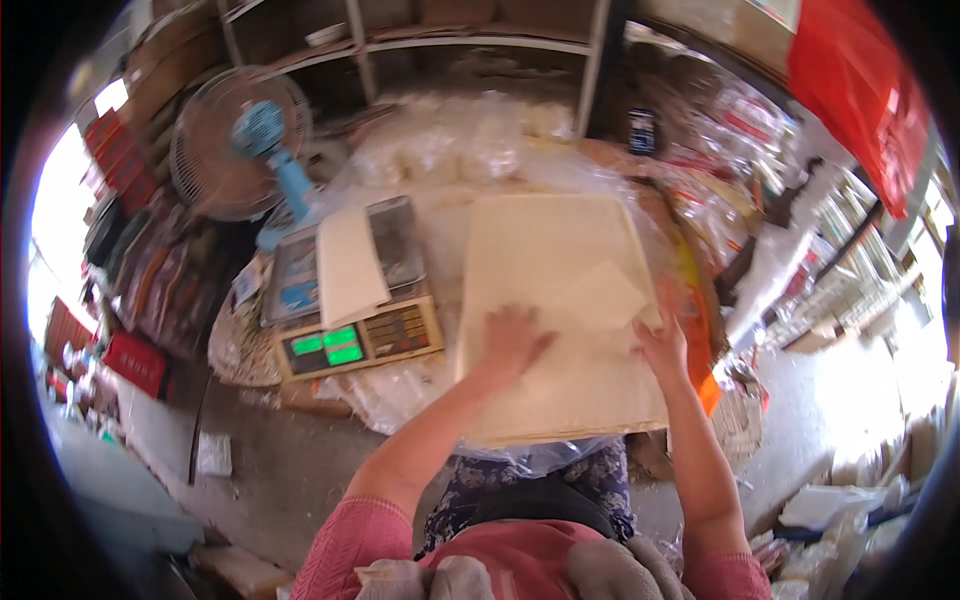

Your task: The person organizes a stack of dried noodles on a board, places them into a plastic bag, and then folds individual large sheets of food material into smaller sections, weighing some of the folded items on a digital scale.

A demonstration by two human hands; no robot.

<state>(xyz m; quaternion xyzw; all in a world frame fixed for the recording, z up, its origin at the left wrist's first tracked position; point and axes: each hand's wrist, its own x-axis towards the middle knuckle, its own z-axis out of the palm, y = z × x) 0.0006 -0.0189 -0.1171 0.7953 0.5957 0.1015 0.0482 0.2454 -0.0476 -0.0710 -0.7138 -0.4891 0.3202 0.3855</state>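
A stack of thin cream-coloured sheets (pixel 555 240) lies in front of me, its near edge hanging close to my lap. My left hand (pixel 517 339) is spread over the top sheet, palm down and blurred. At the right edge of the stack is my right hand (pixel 664 341), with its thumb over the sheet. Blur hides whether its fingers grip the edge. Between the hands and slightly farther away, a smaller pale piece or flap (pixel 611 296) rests on the top sheet. To the left, a folded cream sheet (pixel 349 262) lies across the pan of a digital weighing scale (pixel 360 341).
A blue desk fan (pixel 259 131) stands beyond the scale. Clear plastic bags with pale contents (pixel 450 142) line the back of the work surface under shelving (pixel 480 43). Plastic wrapping (pixel 750 127) is heaped at the right, and a red plastic bag (pixel 855 97) hangs above it.
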